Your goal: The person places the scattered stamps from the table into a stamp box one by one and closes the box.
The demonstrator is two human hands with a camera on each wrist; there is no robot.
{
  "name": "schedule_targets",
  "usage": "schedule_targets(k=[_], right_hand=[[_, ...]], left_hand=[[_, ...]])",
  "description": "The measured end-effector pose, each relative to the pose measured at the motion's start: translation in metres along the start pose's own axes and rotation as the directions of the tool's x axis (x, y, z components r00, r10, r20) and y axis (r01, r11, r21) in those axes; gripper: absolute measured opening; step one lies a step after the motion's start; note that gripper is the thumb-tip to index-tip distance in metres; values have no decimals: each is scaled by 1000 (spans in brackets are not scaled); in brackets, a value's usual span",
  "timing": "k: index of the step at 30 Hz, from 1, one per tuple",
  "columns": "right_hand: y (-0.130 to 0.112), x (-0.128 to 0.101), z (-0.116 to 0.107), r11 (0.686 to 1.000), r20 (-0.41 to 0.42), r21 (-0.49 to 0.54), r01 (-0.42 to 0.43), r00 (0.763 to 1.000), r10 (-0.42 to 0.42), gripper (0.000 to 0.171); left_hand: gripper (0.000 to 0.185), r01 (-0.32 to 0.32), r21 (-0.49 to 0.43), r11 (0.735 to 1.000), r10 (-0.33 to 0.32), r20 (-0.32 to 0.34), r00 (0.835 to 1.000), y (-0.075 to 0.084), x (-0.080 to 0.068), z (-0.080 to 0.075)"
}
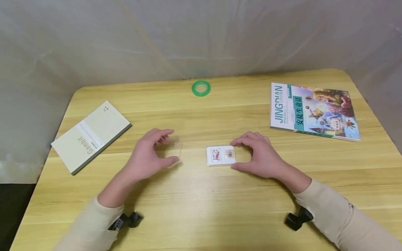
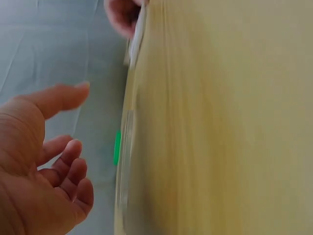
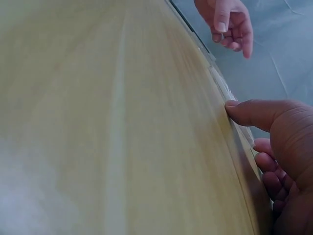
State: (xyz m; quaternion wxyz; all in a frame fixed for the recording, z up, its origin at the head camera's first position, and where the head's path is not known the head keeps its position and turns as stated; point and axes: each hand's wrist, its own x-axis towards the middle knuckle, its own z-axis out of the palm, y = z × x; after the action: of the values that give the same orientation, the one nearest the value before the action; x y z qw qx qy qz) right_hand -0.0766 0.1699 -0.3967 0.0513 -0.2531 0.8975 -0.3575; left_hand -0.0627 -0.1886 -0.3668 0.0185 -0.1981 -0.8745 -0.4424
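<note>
Near the table's middle lies a small flat white case (image 1: 221, 155) with a cartoon sticker and a tan square label on top. My right hand (image 1: 262, 155) holds it at its right end, thumb on the near edge and index finger on the far edge. To the left, a clear plastic lid or tray (image 1: 176, 150) lies flat on the table, hard to make out. Above it hovers my left hand (image 1: 149, 153), thumb and fingers spread apart. In the left wrist view, a gap separates the left hand (image 2: 46, 161) from the clear piece (image 2: 127, 156).
A green tape roll (image 1: 201, 88) lies at the table's back. On the left is a beige notebook (image 1: 91, 136) set at an angle, and on the right an illustrated book (image 1: 314, 111). A pale curtain (image 1: 201, 38) hangs behind the wooden table (image 1: 201, 209).
</note>
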Motion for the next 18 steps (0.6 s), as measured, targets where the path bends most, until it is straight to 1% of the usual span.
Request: schedule_targets(k=[3, 7, 14, 18], right_hand=[[0, 0, 0, 1000, 3, 1, -2, 1000, 2, 59], [-1, 1, 0, 1000, 14, 9, -9, 1000, 9, 59], [-1, 1, -4, 1000, 24, 7, -19, 1000, 19, 59], [-1, 1, -3, 1000, 24, 10, -16, 1000, 16, 58]], left_hand=[[78, 35, 29, 999, -36, 41, 998, -10, -3, -14], [82, 69, 61, 996, -74, 81, 994, -23, -6, -26], [90, 118, 115, 986, -132, 126, 983, -37, -8, -34], [84, 118, 115, 986, -136, 155, 979, -41, -8, -35]])
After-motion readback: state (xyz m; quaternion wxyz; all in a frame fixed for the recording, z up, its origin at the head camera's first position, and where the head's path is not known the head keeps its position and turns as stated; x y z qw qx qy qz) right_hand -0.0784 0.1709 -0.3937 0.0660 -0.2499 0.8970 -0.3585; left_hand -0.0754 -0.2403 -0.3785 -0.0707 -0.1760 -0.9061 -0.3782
